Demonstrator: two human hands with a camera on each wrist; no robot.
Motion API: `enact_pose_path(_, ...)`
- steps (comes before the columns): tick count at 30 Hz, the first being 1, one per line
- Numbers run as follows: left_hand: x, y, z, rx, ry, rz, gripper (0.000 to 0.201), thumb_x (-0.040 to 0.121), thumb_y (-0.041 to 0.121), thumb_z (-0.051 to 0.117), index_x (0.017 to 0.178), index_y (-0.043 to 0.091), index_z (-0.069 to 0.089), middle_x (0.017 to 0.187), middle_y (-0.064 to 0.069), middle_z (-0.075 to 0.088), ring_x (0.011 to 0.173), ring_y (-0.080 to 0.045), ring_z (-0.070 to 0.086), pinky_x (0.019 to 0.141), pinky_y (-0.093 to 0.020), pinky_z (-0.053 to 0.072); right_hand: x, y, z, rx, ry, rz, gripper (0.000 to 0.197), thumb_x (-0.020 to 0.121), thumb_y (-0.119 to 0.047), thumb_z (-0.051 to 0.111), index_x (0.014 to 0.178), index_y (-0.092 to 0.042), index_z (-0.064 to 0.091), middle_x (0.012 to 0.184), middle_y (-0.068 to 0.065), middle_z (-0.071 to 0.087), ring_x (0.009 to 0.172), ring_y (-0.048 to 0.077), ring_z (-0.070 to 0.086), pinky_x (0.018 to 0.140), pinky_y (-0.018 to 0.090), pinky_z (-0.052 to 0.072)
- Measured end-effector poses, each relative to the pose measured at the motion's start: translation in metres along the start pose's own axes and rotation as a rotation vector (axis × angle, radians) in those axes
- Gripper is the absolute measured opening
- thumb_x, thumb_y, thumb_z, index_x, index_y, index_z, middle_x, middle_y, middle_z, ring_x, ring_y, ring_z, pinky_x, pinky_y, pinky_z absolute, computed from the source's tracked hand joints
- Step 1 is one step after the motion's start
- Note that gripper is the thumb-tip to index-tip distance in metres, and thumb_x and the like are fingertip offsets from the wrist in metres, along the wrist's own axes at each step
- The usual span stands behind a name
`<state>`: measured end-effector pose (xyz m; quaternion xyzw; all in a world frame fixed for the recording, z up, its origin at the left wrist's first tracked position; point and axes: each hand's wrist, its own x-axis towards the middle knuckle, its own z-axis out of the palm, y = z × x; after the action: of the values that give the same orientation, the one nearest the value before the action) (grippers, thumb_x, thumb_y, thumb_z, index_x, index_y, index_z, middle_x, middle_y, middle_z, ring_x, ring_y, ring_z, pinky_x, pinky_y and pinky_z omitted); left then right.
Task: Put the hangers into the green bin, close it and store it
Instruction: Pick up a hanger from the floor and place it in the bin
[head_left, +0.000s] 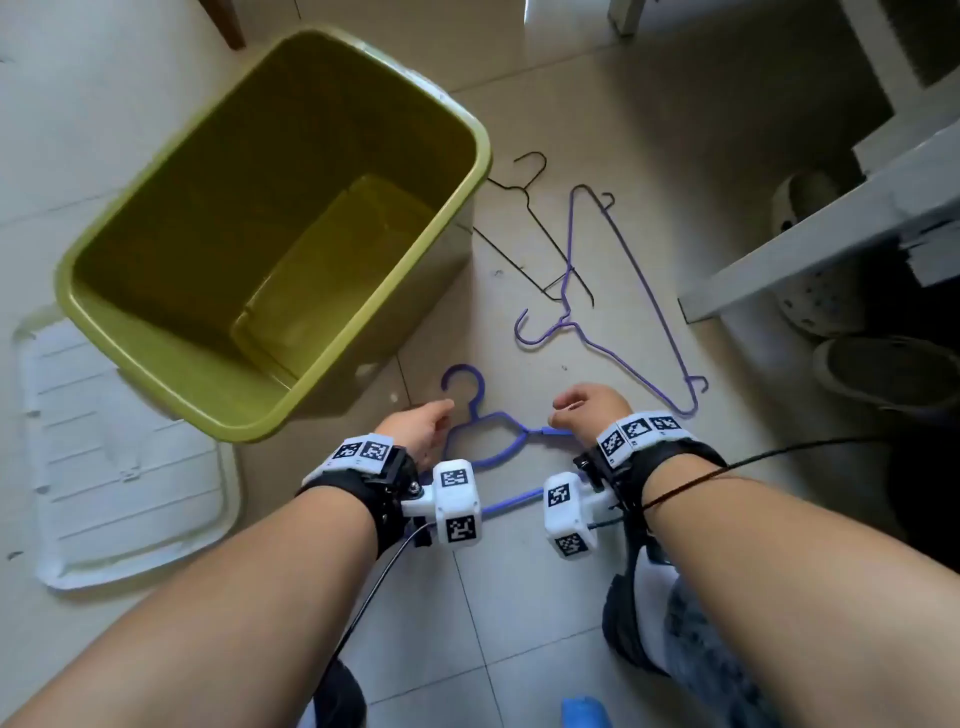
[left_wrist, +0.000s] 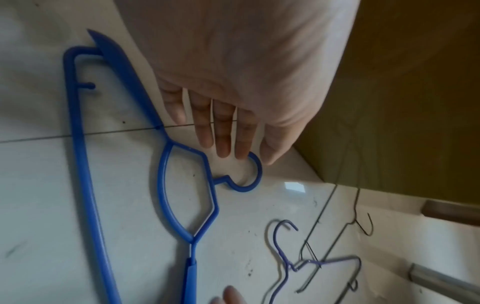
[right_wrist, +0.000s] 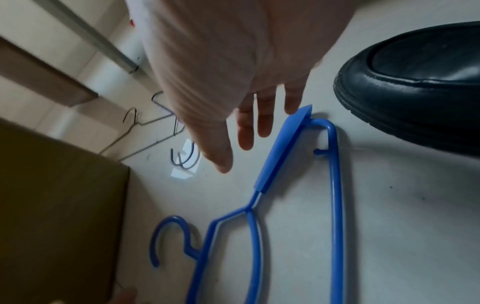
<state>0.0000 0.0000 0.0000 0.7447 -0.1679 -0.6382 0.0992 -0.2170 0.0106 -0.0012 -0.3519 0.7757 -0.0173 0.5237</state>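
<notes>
The green bin (head_left: 171, 218) stands uncovered with nothing inside, seen from outside as a dull wall (left_wrist: 402, 102) (right_wrist: 57, 205). A blue plastic hanger (head_left: 493, 414) (left_wrist: 83, 164) (right_wrist: 280, 152) lies flat on the tiled floor just in front of it. My left hand (head_left: 421, 423) (left_wrist: 255, 156) hovers with straight fingers over the hanger's hook and holds nothing. My right hand (head_left: 582, 402) (right_wrist: 233, 158) reaches with straight fingers towards the hanger's flat shoulder end and grips nothing. A purple wire hanger (head_left: 566, 323) and a black wire hanger (head_left: 543, 224) lie to the right of the bin.
The white lid (head_left: 130, 467) lies on the floor left of the bin. A grey shelf frame (head_left: 831, 234) with shoes (head_left: 883, 374) under it stands at the right. A black shoe (right_wrist: 415, 82) is close beside the blue hanger's right end.
</notes>
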Motion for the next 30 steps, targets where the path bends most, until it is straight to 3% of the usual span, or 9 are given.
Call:
enact_pose_path(5,0.023,-0.006,0.0,-0.02,-0.025,-0.006,0.019,0.089,0.031,0.061,0.075,0.019,0.067,0.083,0.001,0.069,0.087,-0.019,0.063,0.085,-0.032,0.049,0.015,0.005,0.019,-0.285,0.03,-0.044,0.027,0.076,-0.024,0.072,0.103,-0.027,0.068,0.113,0.001,0.063,0.113,0.023,0.054,0.092,0.031,0.047)
enact_pose_path(11,0.038,-0.013,-0.007,-0.001,-0.043,-0.048,0.017,0.088,0.035,0.06,0.093,0.023,0.071,0.092,0.005,0.07,0.1,-0.019,0.063,0.103,-0.038,0.043,0.024,0.006,0.038,-0.499,0.067,-0.13,0.022,0.08,-0.02,0.063,0.098,-0.033,0.067,0.114,0.002,0.056,0.114,0.026,0.047,0.097,0.036,0.042)
enact_pose_path(13,0.041,-0.017,-0.008,-0.02,-0.056,-0.059,0.024,0.089,0.033,0.059,0.106,0.021,0.07,0.093,0.004,0.07,0.098,-0.019,0.064,0.097,-0.035,0.046,0.027,0.009,0.041,-0.524,0.075,-0.145,0.024,0.082,-0.015,0.058,0.094,-0.033,0.068,0.111,0.001,0.056,0.112,0.026,0.047,0.096,0.035,0.041)
enact_pose_path(16,0.038,-0.02,-0.007,-0.049,-0.063,-0.076,0.015,0.088,0.03,0.061,0.094,0.019,0.07,0.089,0.001,0.07,0.087,-0.018,0.063,0.085,-0.03,0.048,0.03,0.009,0.043,-0.548,0.094,-0.158,0.026,0.084,-0.011,0.054,0.089,-0.033,0.068,0.108,0.001,0.056,0.11,0.025,0.048,0.093,0.035,0.039)
enact_pose_path(20,0.036,-0.022,-0.011,-0.011,-0.073,-0.068,0.019,0.083,0.039,0.063,0.091,0.024,0.07,0.096,0.004,0.073,0.104,-0.02,0.064,0.107,-0.041,0.041,0.029,0.006,0.035,-0.555,0.046,-0.179,0.019,0.081,-0.017,0.056,0.086,-0.033,0.062,0.105,-0.002,0.061,0.106,0.021,0.054,0.096,0.035,0.035)
enact_pose_path(23,0.033,-0.018,-0.016,0.03,-0.035,-0.037,0.018,0.082,0.038,0.065,0.09,0.022,0.07,0.103,0.0,0.074,0.104,-0.02,0.064,0.102,-0.038,0.044,0.023,0.001,0.027,-0.491,0.025,-0.201,0.016,0.079,-0.015,0.052,0.081,-0.031,0.053,0.092,-0.008,0.068,0.089,0.017,0.059,0.102,0.033,0.029)
enact_pose_path(25,0.024,-0.013,-0.019,0.092,-0.037,-0.01,0.02,0.085,0.034,0.064,0.092,0.016,0.071,0.115,-0.009,0.072,0.098,-0.022,0.063,0.098,-0.037,0.048,0.014,-0.004,0.02,-0.455,0.04,-0.219,0.016,0.08,-0.014,0.051,0.082,-0.03,0.052,0.086,-0.01,0.065,0.081,0.015,0.055,0.102,0.032,0.026)
enact_pose_path(27,0.013,-0.006,-0.022,0.29,-0.059,0.048,0.034,0.091,0.037,0.057,0.108,0.01,0.069,0.124,-0.015,0.067,0.096,-0.022,0.057,0.1,-0.037,0.046,0.005,-0.01,0.01,-0.421,0.058,-0.236,0.014,0.081,-0.015,0.052,0.082,-0.029,0.051,0.084,-0.009,0.064,0.078,0.015,0.053,0.097,0.029,0.026)
enact_pose_path(30,-0.016,0.005,-0.029,0.702,-0.013,0.145,0.049,0.096,0.05,0.039,0.117,0.015,0.065,0.112,-0.011,0.064,0.098,-0.028,0.055,0.084,-0.029,0.039,-0.013,-0.02,-0.008,-0.39,0.08,-0.279,0.011,0.081,-0.017,0.053,0.081,-0.027,0.051,0.085,-0.005,0.068,0.078,0.018,0.056,0.09,0.028,0.026)
